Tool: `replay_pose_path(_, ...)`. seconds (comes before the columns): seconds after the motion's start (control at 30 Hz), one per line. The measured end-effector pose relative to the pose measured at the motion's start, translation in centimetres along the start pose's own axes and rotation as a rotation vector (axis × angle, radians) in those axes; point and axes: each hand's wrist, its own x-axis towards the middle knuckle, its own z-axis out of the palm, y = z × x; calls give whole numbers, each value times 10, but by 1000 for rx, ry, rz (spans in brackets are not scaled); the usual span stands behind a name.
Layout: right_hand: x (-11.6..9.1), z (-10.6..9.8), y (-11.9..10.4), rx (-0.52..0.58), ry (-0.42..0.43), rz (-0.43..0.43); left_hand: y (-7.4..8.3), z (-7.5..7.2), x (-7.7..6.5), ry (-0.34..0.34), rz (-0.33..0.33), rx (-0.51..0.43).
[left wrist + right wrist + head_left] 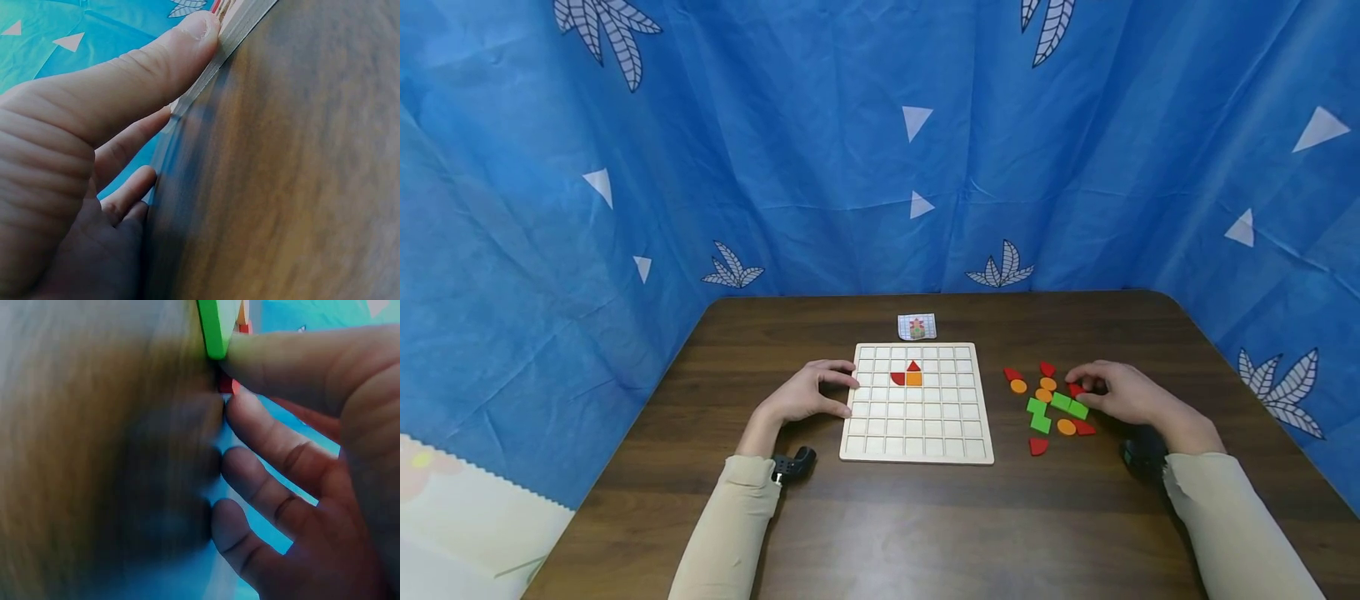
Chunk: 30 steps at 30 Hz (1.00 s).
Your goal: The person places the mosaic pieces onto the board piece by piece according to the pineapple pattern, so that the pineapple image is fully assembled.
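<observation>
My left hand (805,392) rests at the left edge of a pale wooden grid board (925,450), its thumb and fingertips spread along that edge. In the left wrist view, the thumb (150,69) touches the board's rim. On the board sit a red triangle (913,366), an orange square (913,379) and a red rounded-corner piece (898,378). To the right, my right hand (1127,396) pinches another red piece (1076,389) between thumb and fingers, low at the table. A green square (214,328) is close by the right thumb in the right wrist view.
Loose green squares (1041,423), orange discs (1066,427) and red pieces (1038,447) lie between the board and my right hand. A small card with a coloured grid picture (917,327) lies behind the board. A blue curtain (850,167) hangs beyond the brown table (910,533).
</observation>
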Motion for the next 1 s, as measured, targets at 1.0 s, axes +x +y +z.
replay_pose_path(1.0,-4,-3,-6,24,-49,-3,-2,-1,1,-2,-11,4)
